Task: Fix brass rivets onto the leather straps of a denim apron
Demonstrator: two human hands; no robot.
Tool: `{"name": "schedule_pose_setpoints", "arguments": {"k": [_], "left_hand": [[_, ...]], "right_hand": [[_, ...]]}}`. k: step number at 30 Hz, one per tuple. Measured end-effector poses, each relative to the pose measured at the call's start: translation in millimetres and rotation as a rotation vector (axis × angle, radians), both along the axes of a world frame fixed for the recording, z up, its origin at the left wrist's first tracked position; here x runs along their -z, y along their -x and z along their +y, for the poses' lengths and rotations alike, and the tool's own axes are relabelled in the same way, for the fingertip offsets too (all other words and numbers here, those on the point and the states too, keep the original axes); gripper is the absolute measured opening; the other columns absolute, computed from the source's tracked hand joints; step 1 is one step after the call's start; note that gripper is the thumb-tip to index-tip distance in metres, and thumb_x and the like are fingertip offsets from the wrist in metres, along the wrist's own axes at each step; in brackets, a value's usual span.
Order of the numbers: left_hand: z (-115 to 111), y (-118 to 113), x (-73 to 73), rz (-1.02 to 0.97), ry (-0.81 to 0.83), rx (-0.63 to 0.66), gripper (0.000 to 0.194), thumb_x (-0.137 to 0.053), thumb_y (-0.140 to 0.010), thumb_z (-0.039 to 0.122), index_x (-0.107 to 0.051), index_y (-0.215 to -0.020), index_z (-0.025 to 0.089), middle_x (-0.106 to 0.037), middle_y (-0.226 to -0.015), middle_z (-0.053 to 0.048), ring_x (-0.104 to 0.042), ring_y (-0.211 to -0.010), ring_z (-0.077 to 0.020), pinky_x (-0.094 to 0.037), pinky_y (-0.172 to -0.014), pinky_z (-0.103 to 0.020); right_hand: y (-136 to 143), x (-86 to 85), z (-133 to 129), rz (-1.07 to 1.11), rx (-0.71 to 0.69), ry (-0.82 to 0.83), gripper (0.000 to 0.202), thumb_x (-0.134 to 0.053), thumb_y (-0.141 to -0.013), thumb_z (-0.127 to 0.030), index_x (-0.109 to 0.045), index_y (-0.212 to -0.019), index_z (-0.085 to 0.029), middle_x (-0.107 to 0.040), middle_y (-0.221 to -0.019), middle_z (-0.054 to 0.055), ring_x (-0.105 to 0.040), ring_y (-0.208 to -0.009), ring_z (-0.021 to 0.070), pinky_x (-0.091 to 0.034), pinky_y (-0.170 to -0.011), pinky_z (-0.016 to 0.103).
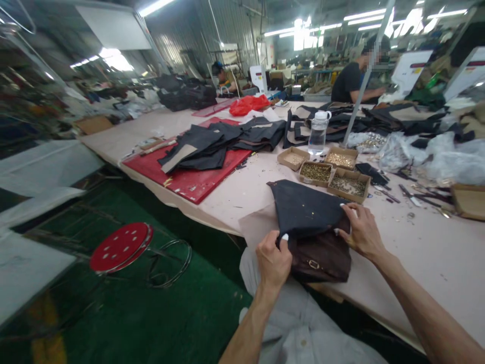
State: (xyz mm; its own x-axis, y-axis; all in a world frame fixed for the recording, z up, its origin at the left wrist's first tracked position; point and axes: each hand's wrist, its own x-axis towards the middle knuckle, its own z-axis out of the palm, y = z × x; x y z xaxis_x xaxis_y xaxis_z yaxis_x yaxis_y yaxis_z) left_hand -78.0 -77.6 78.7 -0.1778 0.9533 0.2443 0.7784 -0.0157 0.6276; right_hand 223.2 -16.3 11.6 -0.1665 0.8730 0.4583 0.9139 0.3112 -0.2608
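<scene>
At the table's near edge lies a dark leather piece (308, 205), its blue-black side facing up and small metal bits showing on it. Below it, toward me, shows a glossy brown leather part (322, 258) with a small gold buckle. My left hand (275, 258) is closed on the near left corner of the dark piece, thumb along the edge. On the right, my right hand (361, 230) pinches the piece's right edge between thumb and fingers. Whether the dark and brown parts are joined I cannot tell. A pale sheet (259, 222) sticks out on the left.
Small boxes of metal fittings (348, 184) stand just beyond the leather, near a water jug (318, 134). Dark cut pieces (212, 144) lie on a red board (197, 189). Tools (411, 196) are at right, a red stool (121, 247) at left. A person (348, 81) sits across the table.
</scene>
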Motion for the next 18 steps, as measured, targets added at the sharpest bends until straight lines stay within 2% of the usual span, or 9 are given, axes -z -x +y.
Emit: {"name": "schedule_pose_setpoints", "arguments": {"k": [3,5,8,10,11,14,16,18], "left_hand": [[-3,-3,-35.2,-0.130,-0.164,0.098,0.015,-0.053,-0.095,0.026,-0.066,-0.089,0.020,-0.069,-0.080,-0.004,-0.063,-0.075,-0.0174,-0.046,-0.073,-0.027],[-7,-5,-53.9,-0.158,-0.285,0.174,0.016,-0.054,-0.095,0.028,-0.067,-0.092,0.021,-0.071,-0.084,-0.004,-0.066,-0.080,-0.0187,-0.050,-0.077,-0.028],[-10,-10,-73.7,-0.155,-0.461,0.196,0.016,-0.058,-0.093,0.029,-0.069,-0.101,0.022,-0.074,-0.096,-0.005,-0.069,-0.092,-0.0213,-0.054,-0.084,-0.029],[-4,-17,-86.2,-0.165,-0.550,0.166,0.020,-0.061,-0.092,0.028,-0.069,-0.109,0.024,-0.074,-0.103,-0.005,-0.069,-0.097,-0.0218,-0.054,-0.088,-0.030],[0,-23,-93.2,-0.187,-0.573,0.159,0.021,-0.061,-0.091,0.028,-0.068,-0.111,0.024,-0.074,-0.104,-0.005,-0.069,-0.097,-0.0215,-0.054,-0.089,-0.030],[17,-54,-117.0,-0.366,-0.530,0.192,0.018,-0.061,-0.092,0.031,-0.068,-0.107,0.023,-0.073,-0.097,-0.004,-0.067,-0.091,-0.0201,-0.054,-0.087,-0.030],[23,-83,-133.2,-0.590,-0.404,0.307,0.019,-0.058,-0.094,0.037,-0.067,-0.099,0.021,-0.071,-0.089,-0.004,-0.066,-0.084,-0.0185,-0.055,-0.078,-0.027],[23,-113,-149.2,-0.793,-0.207,0.550,0.026,-0.056,-0.095,0.044,-0.064,-0.093,0.019,-0.068,-0.080,-0.004,-0.063,-0.072,-0.0159,-0.053,-0.064,-0.024]], "right_hand": [[4,-9.8,27,0.051,-0.018,-0.026,0.080,-0.067,-0.075,-0.031,-0.042,-0.150,-0.019,-0.043,-0.146,0.019,-0.041,-0.131,0.0412,-0.038,-0.107,0.060],[7,-22.3,43,0.172,-0.061,0.007,0.075,-0.066,-0.074,-0.031,-0.048,-0.146,-0.019,-0.047,-0.144,0.018,-0.043,-0.132,0.0399,-0.038,-0.108,0.059],[15,-48.9,51,0.457,-0.241,0.238,0.053,-0.059,-0.085,-0.043,-0.062,-0.133,-0.020,-0.064,-0.126,0.015,-0.056,-0.121,0.0356,-0.049,-0.100,0.050],[24,-65.8,38,0.606,-0.366,0.387,0.051,-0.055,-0.089,-0.054,-0.066,-0.127,-0.023,-0.069,-0.117,0.013,-0.060,-0.116,0.0347,-0.053,-0.095,0.046],[30,-72.4,27,0.644,-0.404,0.423,0.054,-0.058,-0.087,-0.059,-0.066,-0.128,-0.024,-0.070,-0.117,0.012,-0.061,-0.117,0.0353,-0.053,-0.094,0.047],[42,-84.9,-16,0.671,-0.411,0.419,0.068,-0.075,-0.072,-0.066,-0.063,-0.132,-0.035,-0.070,-0.119,0.006,-0.060,-0.121,0.0380,-0.055,-0.092,0.050],[42,-90.6,-43,0.667,-0.378,0.390,0.065,-0.077,-0.072,-0.066,-0.063,-0.131,-0.041,-0.069,-0.120,0.002,-0.060,-0.121,0.0356,-0.057,-0.090,0.048],[36,-98.0,-59,0.672,-0.325,0.348,0.053,-0.071,-0.083,-0.062,-0.062,-0.130,-0.038,-0.066,-0.125,0.004,-0.061,-0.119,0.0303,-0.058,-0.089,0.044]]}}
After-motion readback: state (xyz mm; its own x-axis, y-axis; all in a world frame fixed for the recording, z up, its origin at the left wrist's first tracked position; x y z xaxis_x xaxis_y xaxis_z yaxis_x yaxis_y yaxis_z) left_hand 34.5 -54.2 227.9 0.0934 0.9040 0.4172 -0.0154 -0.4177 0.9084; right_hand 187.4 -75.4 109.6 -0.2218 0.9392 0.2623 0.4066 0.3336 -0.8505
